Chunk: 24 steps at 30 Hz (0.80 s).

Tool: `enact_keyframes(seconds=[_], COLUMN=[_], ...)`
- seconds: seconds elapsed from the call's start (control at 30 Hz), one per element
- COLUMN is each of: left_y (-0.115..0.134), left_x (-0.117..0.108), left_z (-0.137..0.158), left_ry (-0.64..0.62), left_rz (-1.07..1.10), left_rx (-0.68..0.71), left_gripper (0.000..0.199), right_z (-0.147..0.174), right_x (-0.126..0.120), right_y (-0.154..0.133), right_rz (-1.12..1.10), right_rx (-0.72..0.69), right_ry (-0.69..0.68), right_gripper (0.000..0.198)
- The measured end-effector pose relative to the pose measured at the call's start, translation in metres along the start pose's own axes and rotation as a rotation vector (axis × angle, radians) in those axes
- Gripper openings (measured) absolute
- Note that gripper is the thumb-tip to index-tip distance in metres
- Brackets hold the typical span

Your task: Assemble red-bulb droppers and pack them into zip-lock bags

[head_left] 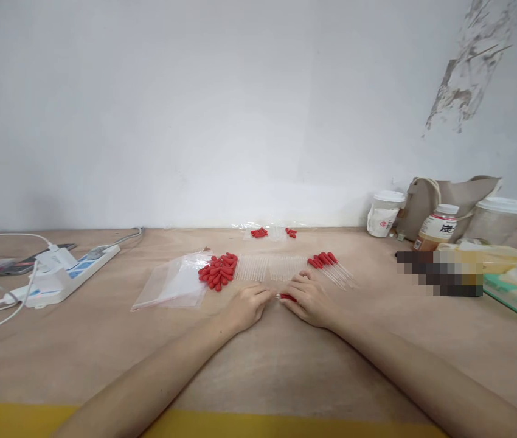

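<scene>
My left hand (250,304) has its fingers closed, pinching what looks like a thin glass dropper tube, mostly hidden by the fingers. Close beside it, my right hand (311,299) is closed around a red rubber bulb (288,297), and the pale tube end meets the bulb between the hands. A pile of loose red rubber bulbs (218,271) lies beyond my left hand. Rows of clear glass tubes (251,267) lie just past both hands. To the right of them, several tubes with red bulbs on, like finished droppers (331,267), lie side by side.
Clear plastic bags (171,283) lie left of the bulb pile. Two small bagged groups of red bulbs (259,233) sit near the wall. A power strip (73,277) with cables is at left. Cups (384,214), a bottle (437,228) and a bag (450,190) stand at right.
</scene>
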<state>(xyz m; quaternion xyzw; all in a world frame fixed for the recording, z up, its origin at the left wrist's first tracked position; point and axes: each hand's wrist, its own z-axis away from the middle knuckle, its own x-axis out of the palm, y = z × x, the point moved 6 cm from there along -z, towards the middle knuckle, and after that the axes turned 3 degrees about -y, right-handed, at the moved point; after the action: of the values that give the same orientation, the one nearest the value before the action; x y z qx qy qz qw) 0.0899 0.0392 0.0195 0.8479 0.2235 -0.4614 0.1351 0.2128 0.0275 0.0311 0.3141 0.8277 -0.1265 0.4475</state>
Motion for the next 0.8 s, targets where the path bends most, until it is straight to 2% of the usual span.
enact_keyframes(seconds=[0.47, 0.57, 0.8], left_y=[0.002, 0.002, -0.007], left_x=[0.003, 0.001, -0.01], left_z=[-0.005, -0.005, 0.0], left_ry=[-0.04, -0.041, 0.003], left_rz=[0.009, -0.003, -0.045], left_rx=[-0.09, -0.123, -0.153], left_gripper=[0.025, 0.025, 0.02], right_z=[-0.005, -0.005, 0.009], right_x=[0.006, 0.003, -0.009], right_y=[0.002, 0.01, 0.042], right_rz=[-0.063, -0.139, -0.436], right_rx=[0.007, 0.074, 0.335], right_ry=[-0.015, -0.016, 0.013], right_gripper=[0.018, 0.013, 0.01])
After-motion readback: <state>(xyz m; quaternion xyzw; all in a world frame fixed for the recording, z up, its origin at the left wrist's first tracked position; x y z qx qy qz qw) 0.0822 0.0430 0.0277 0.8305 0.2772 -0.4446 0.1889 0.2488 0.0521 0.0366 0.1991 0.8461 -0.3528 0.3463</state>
